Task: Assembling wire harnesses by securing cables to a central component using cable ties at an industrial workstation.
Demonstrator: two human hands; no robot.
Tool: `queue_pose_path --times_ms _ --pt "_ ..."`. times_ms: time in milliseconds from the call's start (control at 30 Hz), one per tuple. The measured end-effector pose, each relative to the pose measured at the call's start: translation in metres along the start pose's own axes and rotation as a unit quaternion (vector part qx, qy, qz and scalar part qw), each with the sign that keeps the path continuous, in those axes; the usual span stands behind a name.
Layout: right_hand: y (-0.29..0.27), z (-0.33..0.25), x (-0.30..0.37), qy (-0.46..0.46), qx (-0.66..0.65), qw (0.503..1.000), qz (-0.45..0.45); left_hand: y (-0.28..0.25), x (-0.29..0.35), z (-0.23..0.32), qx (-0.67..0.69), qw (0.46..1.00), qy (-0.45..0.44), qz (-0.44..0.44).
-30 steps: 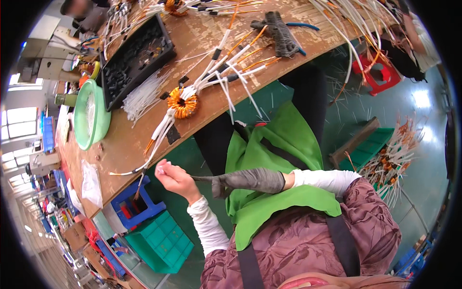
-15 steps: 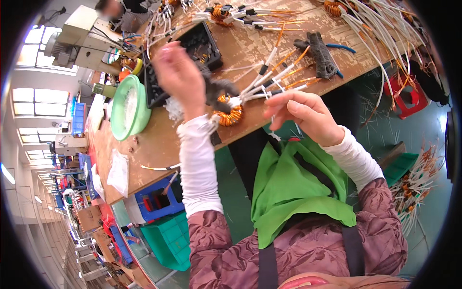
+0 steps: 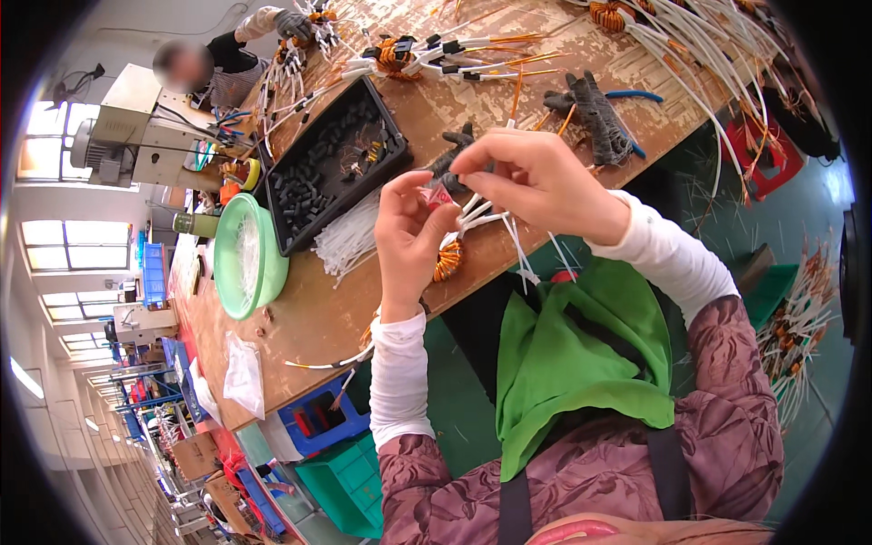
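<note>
My left hand (image 3: 408, 238) is closed in a pinch on a small clear plastic packet with red on it (image 3: 436, 196). Close beside the packet, my right hand (image 3: 549, 186) has its fingertips pressed together; what they hold, if anything, is too small to name. Under both hands lies a coil wound with orange wire (image 3: 448, 261), its white-sleeved leads running off to the right, partly hidden by my hands. White zip ties (image 3: 350, 238) lie in a loose pile left of my left hand. A dark grey glove (image 3: 461, 141) shows behind my right hand.
A black tray (image 3: 289, 238) of black sleeves sits left of my hands, with a green basin (image 3: 225, 272) beyond it. Another dark glove (image 3: 601, 118) and more wired coils (image 3: 397, 56) lie on the wooden table (image 3: 300, 341). A co-worker's gloved hand (image 3: 293, 25) is at the far side.
My left hand has come down and right from over the black tray and now pinches the packet. My right hand has moved up and left to meet it. The view has shifted slightly.
</note>
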State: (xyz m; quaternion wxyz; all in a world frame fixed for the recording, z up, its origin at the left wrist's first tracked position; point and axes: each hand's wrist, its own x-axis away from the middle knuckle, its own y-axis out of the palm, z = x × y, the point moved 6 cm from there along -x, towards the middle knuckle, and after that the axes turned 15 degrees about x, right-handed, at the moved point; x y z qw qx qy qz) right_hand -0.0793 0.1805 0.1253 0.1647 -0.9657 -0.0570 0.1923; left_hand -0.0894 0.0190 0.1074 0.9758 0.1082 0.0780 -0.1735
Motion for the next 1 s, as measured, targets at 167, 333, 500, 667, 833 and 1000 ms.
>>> queue_pose_path --times_ms 167,333,500,667,833,1000 --pt "0.019 -0.01 -0.009 -0.088 0.075 0.993 -0.018 -0.009 0.013 -0.003 -0.022 1.0 -0.018 0.007" --pt "0.028 -0.007 -0.002 -0.164 0.154 0.974 -0.032 -0.011 0.021 -0.007 -0.117 0.993 -0.016 0.002" --pt "0.032 0.008 0.003 -0.027 0.047 0.994 -0.091 0.0 0.033 -0.005 -0.155 0.988 0.021 -0.008" --pt "0.057 0.041 0.022 0.23 -0.326 0.905 -0.151 -0.002 0.044 -0.016 -0.133 0.981 0.133 0.05" --pt "0.043 0.031 0.021 0.14 -0.151 0.974 -0.098 -0.002 0.045 -0.009 -0.078 0.993 0.086 0.031" --pt "0.027 0.0 0.02 -0.052 0.099 0.994 0.006 -0.002 0.034 0.002 -0.219 0.974 0.04 -0.041"
